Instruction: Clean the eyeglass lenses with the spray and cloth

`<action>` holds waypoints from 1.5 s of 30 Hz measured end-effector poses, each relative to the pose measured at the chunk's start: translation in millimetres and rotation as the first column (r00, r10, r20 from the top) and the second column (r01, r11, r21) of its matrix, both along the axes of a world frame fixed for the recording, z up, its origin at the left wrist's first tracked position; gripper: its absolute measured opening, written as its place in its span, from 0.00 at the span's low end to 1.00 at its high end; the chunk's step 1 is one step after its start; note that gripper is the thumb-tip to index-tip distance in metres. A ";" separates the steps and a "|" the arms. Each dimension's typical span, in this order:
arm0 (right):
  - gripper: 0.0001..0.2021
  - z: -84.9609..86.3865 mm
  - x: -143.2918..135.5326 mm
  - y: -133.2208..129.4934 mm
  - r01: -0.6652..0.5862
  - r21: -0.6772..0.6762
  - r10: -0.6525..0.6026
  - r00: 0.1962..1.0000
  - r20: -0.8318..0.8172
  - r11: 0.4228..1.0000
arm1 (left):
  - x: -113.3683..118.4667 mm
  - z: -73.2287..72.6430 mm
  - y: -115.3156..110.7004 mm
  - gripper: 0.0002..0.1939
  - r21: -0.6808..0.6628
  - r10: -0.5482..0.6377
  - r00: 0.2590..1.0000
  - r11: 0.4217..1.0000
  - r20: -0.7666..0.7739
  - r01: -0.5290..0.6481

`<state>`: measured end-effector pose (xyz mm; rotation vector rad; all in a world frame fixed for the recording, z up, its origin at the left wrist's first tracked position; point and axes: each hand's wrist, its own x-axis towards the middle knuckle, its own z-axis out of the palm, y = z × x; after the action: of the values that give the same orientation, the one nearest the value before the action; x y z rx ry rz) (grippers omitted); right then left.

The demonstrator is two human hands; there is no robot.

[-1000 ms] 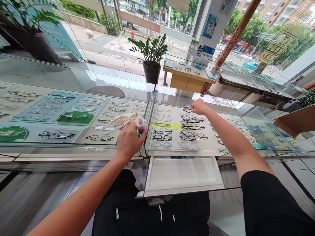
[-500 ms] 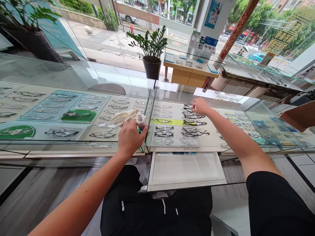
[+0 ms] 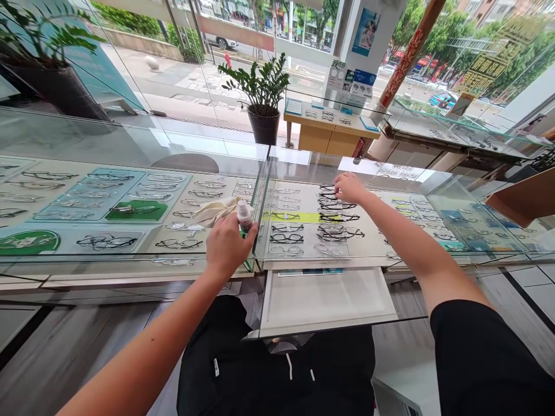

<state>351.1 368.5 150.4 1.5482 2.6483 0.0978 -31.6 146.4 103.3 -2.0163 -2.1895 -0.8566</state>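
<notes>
In the head view my left hand (image 3: 228, 242) is closed around a small white spray bottle (image 3: 244, 215), upright above the glass counter. A cream cloth (image 3: 217, 211) bunches just beyond those fingers; whether they hold it too, I cannot tell. My right hand (image 3: 350, 188) reaches over the counter to the far end of a column of dark eyeglasses (image 3: 339, 217). Its thumb and fingers pinch the frame of the farthest pair of eyeglasses (image 3: 327, 187). The fingertips partly cover that pair.
A pulled-out white drawer (image 3: 327, 300) juts out in front of me. More frames, some on a grey tray (image 3: 286, 237), show in and on the glass display case (image 3: 130, 254). A potted plant (image 3: 264, 124) stands behind the counter, before the window.
The whole view has shifted slightly. Both hands keep nearly the same place over the counter, the left still around the spray bottle and the right still at the farthest eyeglasses.
</notes>
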 end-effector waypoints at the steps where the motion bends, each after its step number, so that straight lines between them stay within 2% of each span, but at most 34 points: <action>1: 0.09 0.7 -1.2 -1.1 0.008 -0.002 -0.008 1.000 -0.004 1.000 | 0.0 -0.2 0.0 0.19 0.003 0.002 1.000 1.000 0.000 -0.002; 7: 0.09 5.9 -5.9 -7.7 0.079 -0.025 -0.080 0.995 -0.051 0.997 | 0.2 -1.3 -0.1 0.18 0.011 -0.001 1.000 1.000 -0.002 0.001; 9: 0.10 16.5 -8.6 -12.6 0.099 -0.021 -0.100 0.992 -0.079 0.995 | -0.1 -1.7 0.0 0.18 0.010 -0.001 1.000 1.000 -0.002 0.001; 11: 0.12 36.3 -14.0 -28.7 0.108 0.006 -0.106 0.987 -0.122 0.994 | -0.5 -1.7 0.0 0.18 0.010 0.002 1.000 1.000 -0.002 -0.002; 13: 0.15 61.7 -22.3 -64.1 0.095 0.032 -0.087 0.976 -0.198 0.995 | -0.5 -1.3 -0.4 0.18 0.004 0.002 1.000 1.000 -0.002 -0.002; 14: 0.16 73.6 -27.0 -89.7 0.052 0.009 -0.047 0.954 -0.297 0.999 | -0.4 -0.8 -0.7 0.19 0.000 0.002 1.000 1.000 -0.003 -0.002; 16: 0.17 87.3 -35.5 -152.1 -0.132 -0.185 0.058 0.931 -0.360 0.974 | 0.3 0.7 -1.6 0.19 -0.007 0.008 1.000 1.000 -0.009 -0.008; 17: 0.18 86.3 -38.3 -185.1 -0.217 -0.302 0.108 0.934 -0.341 0.928 | 0.8 1.7 -2.0 0.19 -0.013 0.012 1.000 1.000 -0.014 -0.012; 19: 0.19 65.1 -38.6 -243.3 -0.287 -0.525 0.188 0.954 -0.235 0.801 | 1.5 3.4 -2.5 0.19 -0.024 0.016 0.999 1.000 -0.031 -0.017; 21: 0.17 21.7 -29.5 -278.6 -0.182 -0.692 0.160 0.982 -0.097 0.699 | 1.5 4.3 -2.3 0.20 -0.041 0.019 0.998 0.999 -0.052 -0.021; 22: 0.17 -4.3 -21.1 -285.3 -0.074 -0.719 0.054 0.997 -0.051 0.691 | 1.2 4.2 -1.9 0.20 -0.049 0.023 0.998 0.998 -0.063 -0.026; 23: 0.17 -30.6 -10.5 -284.8 0.064 -0.684 -0.116 0.993 -0.030 0.727 | 0.7 3.7 -1.3 0.20 -0.052 0.027 0.997 0.998 -0.072 -0.031; 26: 0.10 -95.2 27.8 -251.0 0.302 -0.502 -0.365 0.931 -0.029 0.810 | -1.5 0.4 1.2 0.20 -0.044 0.040 0.996 0.998 -0.082 -0.044; 29: 0.14 -131.4 62.1 -195.6 0.480 -0.273 -0.520 0.849 -0.096 0.834 | -4.0 -2.7 4.0 0.22 -0.026 0.068 0.996 0.997 -0.066 -0.069; 32: 0.20 -154.0 82.1 -140.5 0.560 -0.112 -0.571 0.802 -0.175 0.821 | -5.9 -3.1 5.8 0.24 0.002 0.083 0.995 0.997 -0.051 -0.083; 36: 0.28 -181.9 91.9 -72.3 0.574 0.001 -0.557 0.797 -0.234 0.819 | -6.8 -0.7 5.4 0.27 0.051 0.083 0.995 0.995 -0.054 -0.081; 41: 0.28 -208.6 100.5 2.8 0.532 0.033 -0.510 0.826 -0.239 0.846 | -5.8 1.0 3.5 0.27 0.065 0.110 0.994 0.992 -0.012 -0.109; 45: 0.26 -224.9 108.8 39.5 0.532 0.018 -0.515 0.828 -0.223 0.847 | -3.9 2.7 2.8 0.25 0.022 0.155 0.988 0.988 -0.021 -0.155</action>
<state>459.9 408.0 -74.5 2.3733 2.2599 0.0044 -35.5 149.1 106.0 -1.8082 -2.2793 -0.8288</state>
